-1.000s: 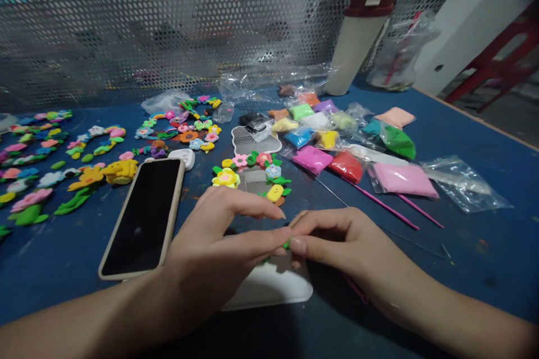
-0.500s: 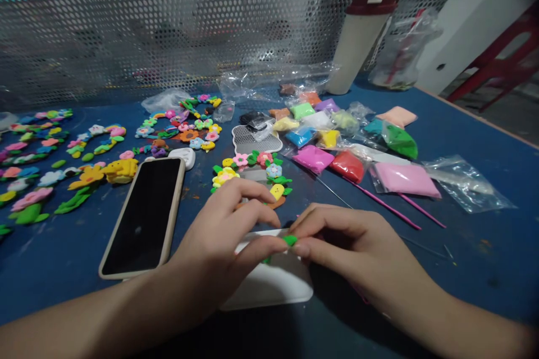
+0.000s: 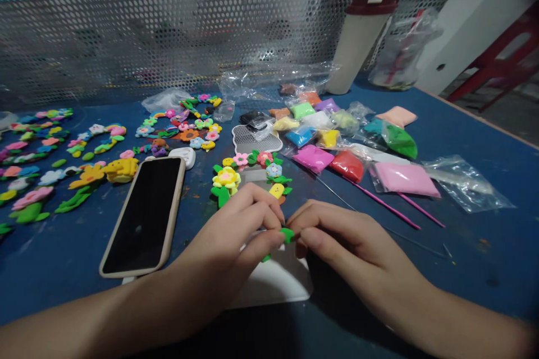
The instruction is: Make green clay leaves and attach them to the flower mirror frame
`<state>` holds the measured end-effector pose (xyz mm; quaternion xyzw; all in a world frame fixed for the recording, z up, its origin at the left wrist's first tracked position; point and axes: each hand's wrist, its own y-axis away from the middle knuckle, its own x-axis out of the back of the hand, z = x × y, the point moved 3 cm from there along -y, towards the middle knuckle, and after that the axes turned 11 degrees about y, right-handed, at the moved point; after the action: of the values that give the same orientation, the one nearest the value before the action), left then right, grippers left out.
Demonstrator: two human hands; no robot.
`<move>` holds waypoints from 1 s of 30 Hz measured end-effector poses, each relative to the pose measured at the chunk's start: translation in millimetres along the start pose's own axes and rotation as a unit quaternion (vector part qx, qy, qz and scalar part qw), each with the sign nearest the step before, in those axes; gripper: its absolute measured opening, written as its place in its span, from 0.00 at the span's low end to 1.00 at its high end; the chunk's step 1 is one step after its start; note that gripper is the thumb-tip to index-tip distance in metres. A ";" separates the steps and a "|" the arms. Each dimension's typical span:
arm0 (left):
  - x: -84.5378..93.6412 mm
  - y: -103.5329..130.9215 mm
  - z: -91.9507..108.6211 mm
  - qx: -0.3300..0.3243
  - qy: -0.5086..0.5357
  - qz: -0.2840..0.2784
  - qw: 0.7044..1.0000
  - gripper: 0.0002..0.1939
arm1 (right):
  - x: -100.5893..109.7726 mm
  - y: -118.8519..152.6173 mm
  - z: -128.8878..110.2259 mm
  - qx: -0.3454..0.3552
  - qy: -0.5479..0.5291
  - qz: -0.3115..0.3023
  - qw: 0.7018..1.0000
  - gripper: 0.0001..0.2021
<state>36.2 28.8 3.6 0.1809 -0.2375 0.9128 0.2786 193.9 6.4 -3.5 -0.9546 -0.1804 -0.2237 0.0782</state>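
Observation:
A small green clay piece (image 3: 287, 235) is pinched between the thumb and fingers of my left hand (image 3: 240, 238). From the other side, my right hand (image 3: 349, 241) has its fingertips at the piece's right edge, with its fingers curled and its thumb close by. Beneath both hands lies a white board (image 3: 280, 283), partly covered by them. More green clay (image 3: 266, 258) shows just under my left thumb. Directly beyond the hands is a ring of clay flowers and leaves (image 3: 226, 178), its near part hidden by my left hand.
To the left lie a phone (image 3: 143, 216), a white earphone case (image 3: 183, 157) and several clay-flower pieces (image 3: 90, 176). Bagged coloured clay (image 3: 347, 165), pink sticks (image 3: 383, 203) and a thin metal rod (image 3: 415, 244) are at the right. A tumbler (image 3: 360, 45) stands by the perforated metal panel (image 3: 168, 22).
My left hand has shifted slightly nearer and curled its fingers, uncovering green leaves on the flower ring. The right thumb has drawn back a little from the green clay piece.

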 end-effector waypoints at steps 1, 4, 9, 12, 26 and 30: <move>0.2 -0.3 -0.3 0.013 -0.001 -0.008 1.000 0.09 | -0.2 -0.1 -0.3 0.003 0.008 -0.004 1.000 0.09; 2.5 0.3 2.7 -0.003 -0.023 -0.013 1.000 0.08 | -1.8 -0.9 2.1 -0.012 -0.004 -0.022 1.000 0.08; 7.2 5.1 9.6 -0.122 -0.182 0.031 0.975 0.13 | -5.0 -1.3 9.7 -0.077 -0.123 -0.027 0.989 0.10; 8.7 5.9 9.9 -0.139 -0.236 0.057 0.960 0.07 | -6.8 -1.4 10.7 -0.088 -0.146 -0.022 0.985 0.10; 7.0 2.0 39.2 -0.250 -0.226 0.006 0.941 0.05 | -15.5 2.1 5.8 -0.095 -0.346 -0.126 0.925 0.10; 7.3 -8.9 40.0 -0.216 -0.244 -0.007 0.945 0.05 | -12.1 -3.8 4.2 -0.055 -0.300 -0.065 0.950 0.16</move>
<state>43.7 17.0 42.8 0.3356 -0.4889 0.7651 0.2509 184.1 7.2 -12.5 -0.9668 -0.2442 0.0587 -0.0473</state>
